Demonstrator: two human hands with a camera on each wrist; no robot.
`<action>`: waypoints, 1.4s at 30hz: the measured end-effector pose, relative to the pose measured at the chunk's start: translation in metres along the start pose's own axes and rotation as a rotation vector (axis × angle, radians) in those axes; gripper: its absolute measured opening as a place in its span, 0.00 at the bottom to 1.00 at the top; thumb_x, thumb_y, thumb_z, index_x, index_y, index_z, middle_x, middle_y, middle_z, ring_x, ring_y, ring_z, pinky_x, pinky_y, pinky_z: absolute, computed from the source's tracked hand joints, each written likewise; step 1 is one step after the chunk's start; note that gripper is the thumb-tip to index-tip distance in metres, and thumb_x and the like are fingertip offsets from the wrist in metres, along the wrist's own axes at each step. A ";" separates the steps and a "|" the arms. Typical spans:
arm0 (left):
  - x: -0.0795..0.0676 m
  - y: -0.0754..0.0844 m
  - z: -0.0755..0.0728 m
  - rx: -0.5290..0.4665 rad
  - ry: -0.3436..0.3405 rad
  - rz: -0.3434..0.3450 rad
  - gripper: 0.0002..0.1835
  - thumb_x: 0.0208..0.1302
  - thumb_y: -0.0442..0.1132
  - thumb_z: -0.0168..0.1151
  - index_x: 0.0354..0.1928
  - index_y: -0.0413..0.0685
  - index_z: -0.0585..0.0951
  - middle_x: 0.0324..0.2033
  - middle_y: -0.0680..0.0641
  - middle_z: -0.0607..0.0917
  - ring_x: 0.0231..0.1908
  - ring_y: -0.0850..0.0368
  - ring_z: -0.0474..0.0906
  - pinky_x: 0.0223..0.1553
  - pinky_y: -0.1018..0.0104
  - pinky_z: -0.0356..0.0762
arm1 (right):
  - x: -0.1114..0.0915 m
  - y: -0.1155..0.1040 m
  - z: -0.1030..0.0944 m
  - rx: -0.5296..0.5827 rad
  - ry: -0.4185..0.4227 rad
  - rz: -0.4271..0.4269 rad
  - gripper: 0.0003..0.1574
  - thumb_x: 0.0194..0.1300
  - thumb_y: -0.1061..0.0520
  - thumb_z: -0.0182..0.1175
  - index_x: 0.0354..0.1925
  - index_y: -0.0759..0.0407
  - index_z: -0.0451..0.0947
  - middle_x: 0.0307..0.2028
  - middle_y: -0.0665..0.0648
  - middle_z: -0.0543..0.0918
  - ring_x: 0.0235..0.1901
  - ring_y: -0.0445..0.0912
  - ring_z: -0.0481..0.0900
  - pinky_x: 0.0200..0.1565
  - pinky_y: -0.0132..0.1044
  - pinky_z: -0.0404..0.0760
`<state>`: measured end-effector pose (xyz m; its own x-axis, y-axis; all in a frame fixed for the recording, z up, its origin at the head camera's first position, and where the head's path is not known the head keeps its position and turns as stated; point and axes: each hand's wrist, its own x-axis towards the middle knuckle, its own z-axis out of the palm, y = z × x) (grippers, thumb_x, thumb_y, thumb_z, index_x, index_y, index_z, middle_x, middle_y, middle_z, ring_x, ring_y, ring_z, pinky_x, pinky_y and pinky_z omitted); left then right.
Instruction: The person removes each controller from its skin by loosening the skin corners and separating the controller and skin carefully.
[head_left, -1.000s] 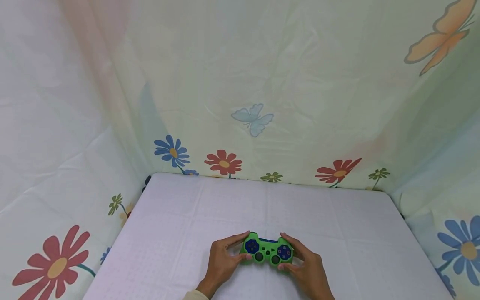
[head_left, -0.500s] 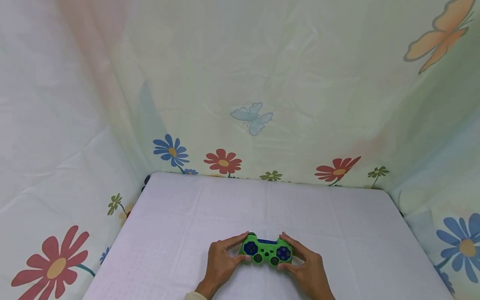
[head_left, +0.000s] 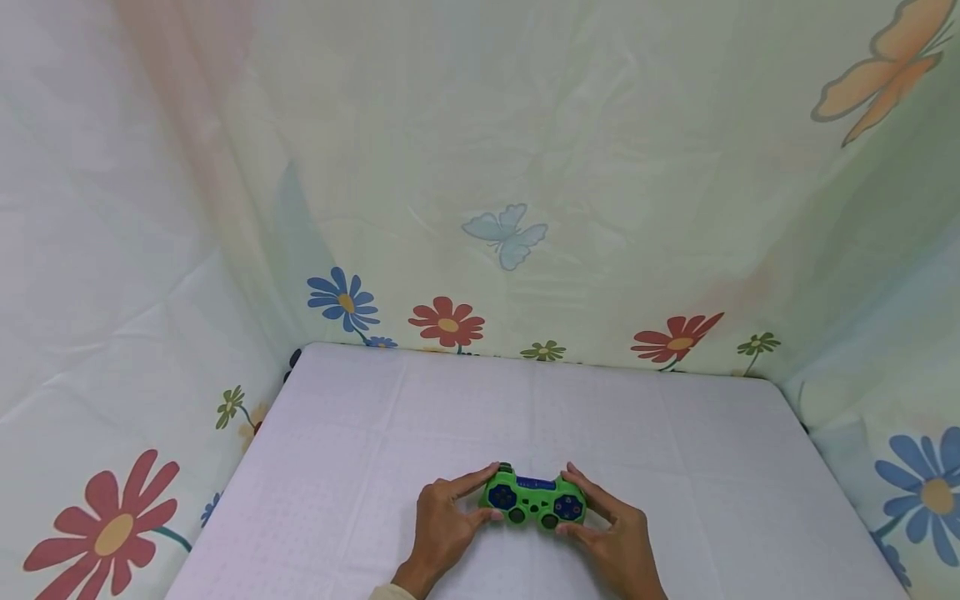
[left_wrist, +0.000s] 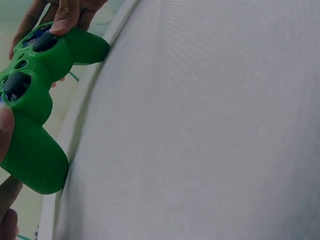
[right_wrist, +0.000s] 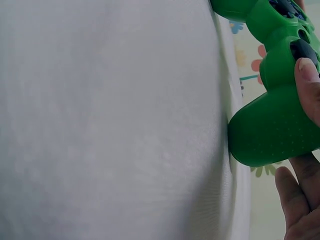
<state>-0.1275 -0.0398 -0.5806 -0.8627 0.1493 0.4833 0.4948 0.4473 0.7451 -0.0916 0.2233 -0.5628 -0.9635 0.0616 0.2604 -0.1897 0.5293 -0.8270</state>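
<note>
A green game controller (head_left: 534, 498) with dark blue button areas and black thumbsticks is held between both hands near the front of the table. My left hand (head_left: 446, 518) grips its left side, thumb on the front face and forefinger at the upper edge. On the other side my right hand (head_left: 617, 533) grips it the same way. In the left wrist view the controller (left_wrist: 37, 95) shows its two handles pointing toward the white cloth. The right wrist view has the right thumb (right_wrist: 309, 82) beside a thumbstick, with other fingers below the handle.
A white cloth covers the table (head_left: 360, 417). Behind it hangs a pale curtain (head_left: 600, 208) printed with flowers and butterflies, and similar curtains enclose the left and right sides. A small black object (head_left: 294, 360) shows at the table's far left corner.
The controller has tipped slightly, so more of its top edge shows in the head view. Both hands keep their grip in nearly the same place.
</note>
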 end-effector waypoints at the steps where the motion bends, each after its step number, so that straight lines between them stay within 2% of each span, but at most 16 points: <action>1: 0.000 0.000 0.000 0.006 0.001 0.009 0.35 0.46 0.51 0.85 0.62 0.67 0.87 0.53 0.62 0.90 0.53 0.63 0.89 0.41 0.69 0.81 | 0.000 0.000 0.000 -0.007 -0.002 0.004 0.47 0.44 0.56 0.86 0.64 0.40 0.84 0.67 0.49 0.83 0.64 0.28 0.77 0.55 0.20 0.81; 4: 0.000 0.000 -0.001 -0.018 -0.011 0.021 0.34 0.48 0.50 0.84 0.62 0.64 0.87 0.54 0.62 0.90 0.54 0.62 0.89 0.47 0.67 0.85 | -0.002 0.001 -0.001 -0.008 -0.009 0.010 0.47 0.44 0.55 0.86 0.65 0.44 0.84 0.67 0.48 0.82 0.63 0.27 0.77 0.56 0.19 0.80; 9: 0.003 0.001 -0.004 -0.152 -0.067 -0.011 0.32 0.51 0.48 0.84 0.62 0.59 0.87 0.54 0.60 0.91 0.49 0.63 0.91 0.58 0.61 0.86 | -0.003 0.002 -0.003 0.020 -0.001 -0.027 0.44 0.46 0.55 0.85 0.64 0.49 0.85 0.66 0.51 0.84 0.61 0.28 0.80 0.55 0.20 0.81; 11: 0.006 0.001 -0.006 -0.176 -0.093 -0.030 0.32 0.52 0.48 0.83 0.62 0.58 0.87 0.54 0.60 0.91 0.47 0.65 0.91 0.61 0.58 0.85 | -0.002 0.003 -0.004 0.027 0.000 -0.048 0.42 0.48 0.55 0.84 0.64 0.50 0.85 0.65 0.54 0.85 0.61 0.29 0.81 0.55 0.20 0.82; 19: 0.015 0.002 -0.013 -0.157 -0.199 -0.045 0.31 0.55 0.53 0.80 0.63 0.61 0.86 0.55 0.62 0.90 0.47 0.67 0.90 0.60 0.57 0.86 | 0.000 0.002 -0.009 0.082 -0.031 -0.070 0.35 0.55 0.55 0.81 0.62 0.51 0.86 0.63 0.54 0.87 0.61 0.29 0.82 0.53 0.24 0.84; 27: 0.021 0.001 -0.018 -0.149 -0.273 -0.041 0.32 0.57 0.54 0.78 0.66 0.64 0.85 0.57 0.61 0.89 0.47 0.68 0.89 0.59 0.58 0.86 | 0.004 0.003 -0.013 0.102 -0.077 -0.073 0.32 0.58 0.56 0.79 0.62 0.55 0.86 0.63 0.56 0.87 0.62 0.30 0.81 0.57 0.23 0.82; 36: 0.029 0.003 -0.024 -0.142 -0.367 -0.069 0.30 0.59 0.54 0.77 0.65 0.69 0.85 0.56 0.66 0.89 0.47 0.71 0.88 0.61 0.58 0.84 | 0.011 0.002 -0.022 0.117 -0.202 -0.038 0.30 0.65 0.55 0.74 0.64 0.59 0.84 0.62 0.51 0.88 0.60 0.33 0.84 0.62 0.20 0.76; 42: 0.034 0.003 -0.027 -0.161 -0.453 -0.094 0.28 0.64 0.52 0.75 0.67 0.74 0.82 0.59 0.67 0.87 0.50 0.70 0.88 0.62 0.57 0.83 | 0.016 0.004 -0.028 0.131 -0.283 -0.001 0.30 0.70 0.53 0.71 0.67 0.57 0.82 0.65 0.53 0.85 0.62 0.31 0.81 0.63 0.21 0.76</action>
<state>-0.1524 -0.0572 -0.5493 -0.8458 0.4992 0.1881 0.3914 0.3410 0.8547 -0.1023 0.2498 -0.5477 -0.9740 -0.1872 0.1273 -0.1958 0.4145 -0.8887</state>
